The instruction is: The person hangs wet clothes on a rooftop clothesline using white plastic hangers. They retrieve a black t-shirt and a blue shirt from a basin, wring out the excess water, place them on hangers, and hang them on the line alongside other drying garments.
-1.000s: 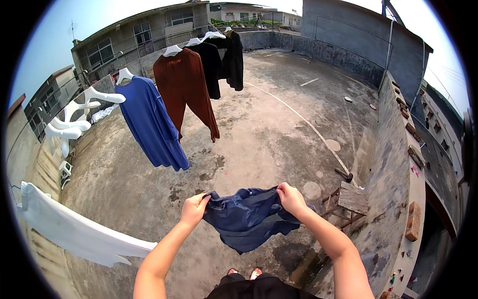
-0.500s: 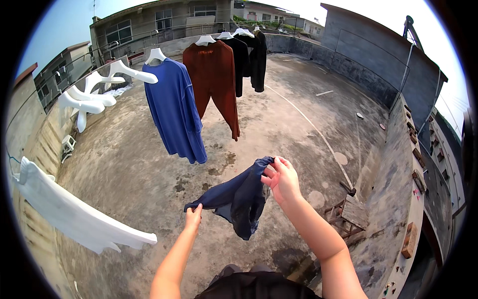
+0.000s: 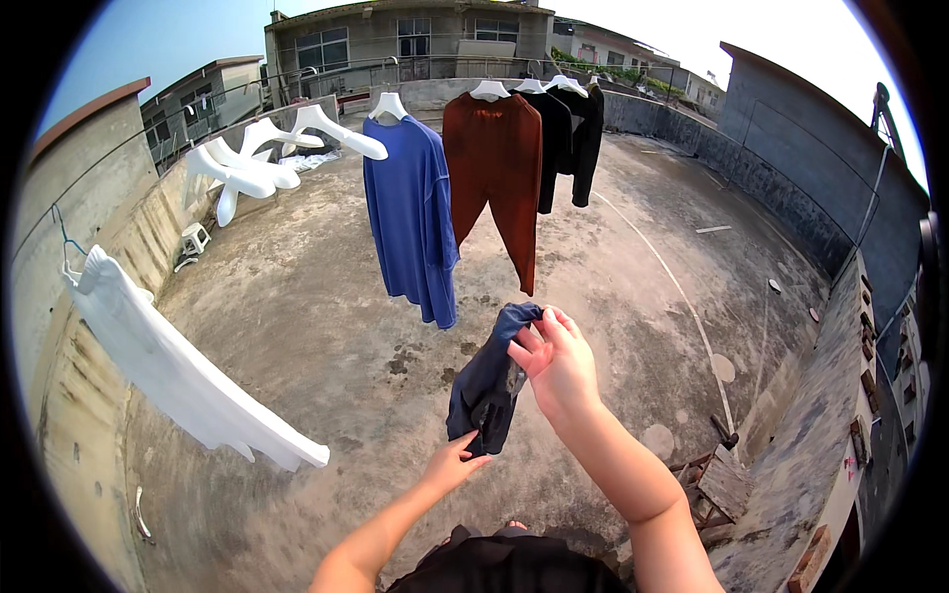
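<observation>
My right hand (image 3: 556, 364) pinches the top edge of a dark navy garment (image 3: 484, 381), which hangs down bunched in folds. What kind of garment it is does not show clearly. At its lower end is my left hand (image 3: 458, 465), thumb and fingers apart, the fingertips against the cloth. Beyond the hands, a blue long-sleeved top (image 3: 407, 212) hangs from a white hanger on a line. To its right hang rust-brown trousers (image 3: 491, 178) and black clothes (image 3: 586, 143).
Several bare white hangers (image 3: 237, 168) hang at the left, above white trousers (image 3: 188, 356) on a blue hanger. A small white stool (image 3: 195, 240) stands by the left wall. A worn wooden stool (image 3: 722, 484) and a low parapet with bricks (image 3: 813, 558) are at the right.
My left hand has left the garment's left end and moved right, to its lower part. The garment, stretched sideways before, now hangs narrower below my right hand. The view has turned left.
</observation>
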The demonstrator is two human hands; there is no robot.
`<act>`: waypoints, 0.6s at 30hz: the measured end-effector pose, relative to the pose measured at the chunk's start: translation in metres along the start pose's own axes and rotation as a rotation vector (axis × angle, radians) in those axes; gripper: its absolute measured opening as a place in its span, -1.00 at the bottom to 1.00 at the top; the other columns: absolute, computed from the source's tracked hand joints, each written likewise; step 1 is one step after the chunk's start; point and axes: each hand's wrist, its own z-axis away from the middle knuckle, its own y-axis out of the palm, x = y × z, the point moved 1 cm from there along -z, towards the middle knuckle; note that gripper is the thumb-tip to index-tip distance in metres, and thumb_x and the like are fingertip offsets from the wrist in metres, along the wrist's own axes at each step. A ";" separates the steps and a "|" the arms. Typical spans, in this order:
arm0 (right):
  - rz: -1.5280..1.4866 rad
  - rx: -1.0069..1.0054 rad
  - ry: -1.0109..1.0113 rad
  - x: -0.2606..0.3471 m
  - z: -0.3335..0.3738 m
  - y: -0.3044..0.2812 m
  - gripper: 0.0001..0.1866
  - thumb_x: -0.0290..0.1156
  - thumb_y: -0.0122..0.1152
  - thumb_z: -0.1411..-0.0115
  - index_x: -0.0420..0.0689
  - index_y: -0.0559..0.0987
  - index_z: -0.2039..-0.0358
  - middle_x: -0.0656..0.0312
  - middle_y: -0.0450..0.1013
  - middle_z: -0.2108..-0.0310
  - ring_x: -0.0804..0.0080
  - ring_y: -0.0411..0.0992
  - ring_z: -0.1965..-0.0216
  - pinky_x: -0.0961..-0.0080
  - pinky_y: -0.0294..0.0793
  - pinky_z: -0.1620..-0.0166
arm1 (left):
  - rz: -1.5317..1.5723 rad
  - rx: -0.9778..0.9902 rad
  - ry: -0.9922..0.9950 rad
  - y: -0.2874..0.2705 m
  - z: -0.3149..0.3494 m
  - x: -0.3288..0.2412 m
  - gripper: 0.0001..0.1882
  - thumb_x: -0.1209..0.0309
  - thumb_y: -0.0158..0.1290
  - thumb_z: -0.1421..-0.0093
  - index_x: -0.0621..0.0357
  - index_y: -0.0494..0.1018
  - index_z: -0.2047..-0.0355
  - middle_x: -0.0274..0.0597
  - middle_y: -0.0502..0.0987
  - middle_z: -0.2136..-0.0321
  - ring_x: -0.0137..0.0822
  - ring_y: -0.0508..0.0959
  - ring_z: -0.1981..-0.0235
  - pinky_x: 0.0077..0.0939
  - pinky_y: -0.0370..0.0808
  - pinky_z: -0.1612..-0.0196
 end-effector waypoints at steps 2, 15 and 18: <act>-0.019 0.049 0.027 0.014 -0.003 -0.003 -0.88 -0.43 -0.08 -0.32 -0.15 0.31 0.17 0.16 0.40 0.21 0.24 0.47 0.17 0.22 0.54 0.14 | -0.124 -0.266 0.124 0.006 -0.020 0.007 -0.21 0.01 0.28 0.06 0.29 0.30 -0.04 0.09 0.39 0.02 -0.05 0.44 0.03 -0.32 0.39 -0.01; -0.062 -0.002 -0.156 0.095 -0.058 -0.100 -0.86 -0.45 0.02 -0.28 -0.14 0.31 0.18 0.20 0.39 0.28 0.32 0.47 0.24 0.38 0.58 0.23 | 0.357 -0.360 0.041 -0.025 -0.041 -0.023 -0.85 0.47 0.19 -0.09 0.31 0.57 0.36 -0.43 0.54 0.51 -0.57 0.44 0.45 -0.65 0.39 0.31; 0.033 -0.150 -0.264 0.104 -0.086 -0.157 -0.84 -0.41 0.06 -0.27 -0.08 0.35 0.15 0.30 0.37 0.30 0.42 0.44 0.26 0.41 0.53 0.21 | 0.369 -0.379 0.038 -0.051 -0.032 -0.033 -0.88 0.47 0.17 -0.13 0.30 0.56 0.36 -0.43 0.55 0.46 -0.61 0.45 0.43 -0.69 0.40 0.30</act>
